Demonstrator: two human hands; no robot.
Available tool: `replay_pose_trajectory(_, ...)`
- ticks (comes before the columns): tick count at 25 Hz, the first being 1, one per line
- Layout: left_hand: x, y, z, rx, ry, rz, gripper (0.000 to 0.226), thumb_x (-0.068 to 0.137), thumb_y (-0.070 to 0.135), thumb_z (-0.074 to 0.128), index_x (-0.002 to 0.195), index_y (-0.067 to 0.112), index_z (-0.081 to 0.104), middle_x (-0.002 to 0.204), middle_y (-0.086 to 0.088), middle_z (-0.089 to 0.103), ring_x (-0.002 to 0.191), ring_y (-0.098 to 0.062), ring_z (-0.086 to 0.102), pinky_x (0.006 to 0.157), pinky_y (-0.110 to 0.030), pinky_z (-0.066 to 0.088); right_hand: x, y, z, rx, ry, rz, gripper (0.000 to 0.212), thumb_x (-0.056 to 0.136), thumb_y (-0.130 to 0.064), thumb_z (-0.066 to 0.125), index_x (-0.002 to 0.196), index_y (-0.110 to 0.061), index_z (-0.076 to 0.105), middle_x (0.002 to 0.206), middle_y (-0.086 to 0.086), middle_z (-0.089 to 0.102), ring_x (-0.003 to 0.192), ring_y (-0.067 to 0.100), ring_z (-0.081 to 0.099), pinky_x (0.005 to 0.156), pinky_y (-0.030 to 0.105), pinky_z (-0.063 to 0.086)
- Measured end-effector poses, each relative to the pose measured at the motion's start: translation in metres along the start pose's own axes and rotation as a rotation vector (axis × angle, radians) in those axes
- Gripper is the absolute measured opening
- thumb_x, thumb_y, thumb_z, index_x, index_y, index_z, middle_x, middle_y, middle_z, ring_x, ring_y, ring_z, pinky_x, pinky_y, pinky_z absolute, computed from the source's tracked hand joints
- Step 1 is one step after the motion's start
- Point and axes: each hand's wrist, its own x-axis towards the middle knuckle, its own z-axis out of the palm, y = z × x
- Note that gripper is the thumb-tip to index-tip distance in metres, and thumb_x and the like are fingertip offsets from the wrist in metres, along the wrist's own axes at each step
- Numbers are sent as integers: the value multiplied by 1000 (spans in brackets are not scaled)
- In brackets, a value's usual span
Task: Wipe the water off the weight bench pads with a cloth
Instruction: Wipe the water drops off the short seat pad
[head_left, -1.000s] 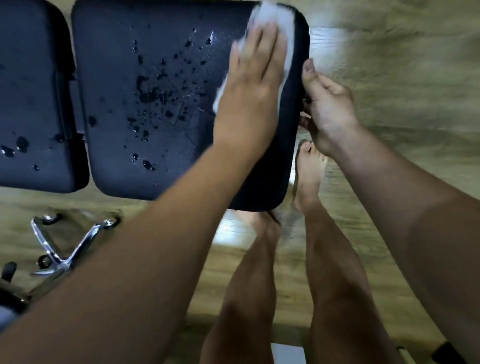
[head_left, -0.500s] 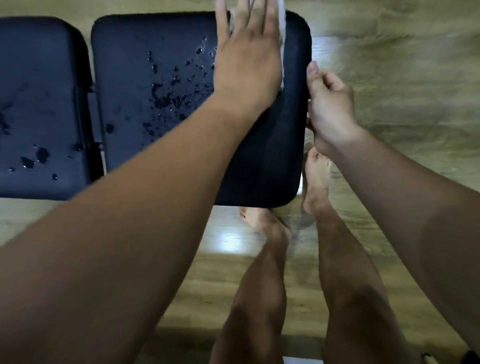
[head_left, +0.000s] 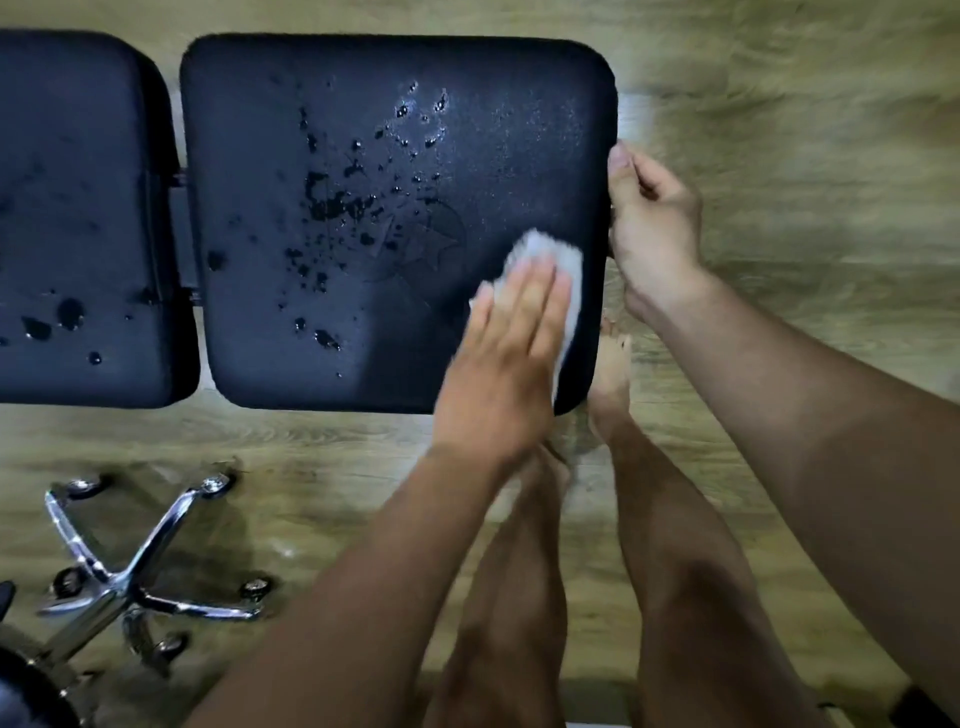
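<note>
Two black bench pads lie side by side. The right pad (head_left: 322, 332) carries many water drops (head_left: 337, 202) across its middle; its right strip looks smeared and damp. The left pad (head_left: 78, 208) has a few drops near its lower edge. My left hand (head_left: 506, 364) presses flat on a white cloth (head_left: 550, 260) at the right pad's near right corner, blurred by motion. My right hand (head_left: 649, 228) grips the right pad's right edge, thumb on top.
A chrome star-shaped chair base (head_left: 135, 571) with castors stands on the wooden floor (head_left: 779, 130) at the lower left. My bare legs and feet (head_left: 608, 374) are just below the right pad's near corner.
My left hand has pulled the cloth from the pad's far right corner down toward the near right corner. My right hand has kept its hold on the pad's edge.
</note>
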Motion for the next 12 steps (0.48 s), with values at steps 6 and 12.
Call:
replay_pose_trajectory(6, 147, -40, -45, 74, 89, -180, 63, 95, 6, 29, 154, 5, 8, 163, -11, 7, 151, -27, 3, 122, -44, 4, 0, 1, 1, -22, -31, 18, 21, 96, -31, 55, 85, -28, 72, 88, -5, 71, 81, 10, 61, 80, 38, 54)
replay_pose_trajectory(12, -13, 23, -5, -156, 51, -248, 66, 86, 9, 22, 152, 8, 28, 161, -10, 21, 150, -27, 11, 122, -47, 9, -28, 8, 3, -96, -32, 36, 52, 91, -36, 58, 139, -17, 51, 131, -6, 61, 118, -2, 55, 110, 29, 41)
